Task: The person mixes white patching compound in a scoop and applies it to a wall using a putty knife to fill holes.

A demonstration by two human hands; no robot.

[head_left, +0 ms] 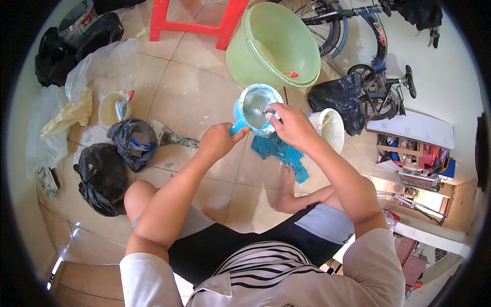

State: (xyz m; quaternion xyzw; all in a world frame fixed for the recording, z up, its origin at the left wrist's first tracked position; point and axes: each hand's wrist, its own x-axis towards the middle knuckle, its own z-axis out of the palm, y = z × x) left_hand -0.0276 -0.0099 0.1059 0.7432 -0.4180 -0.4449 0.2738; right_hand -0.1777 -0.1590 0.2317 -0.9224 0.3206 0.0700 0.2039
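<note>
Held by the clenched left hand (219,140), the blue plastic scoop (254,109) is stirred with a metal spoon (264,111) gripped in the right hand (290,125); tilting could spill grey liquid onto the tiled floor (179,92).

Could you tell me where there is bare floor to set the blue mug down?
The widest free patch is the tiled floor between the red stool, the green bucket and the small cream tub. Another lies before the left knee, beside the black bags. It is crowded under the blue mug: blue cloth, white bucket.
</note>
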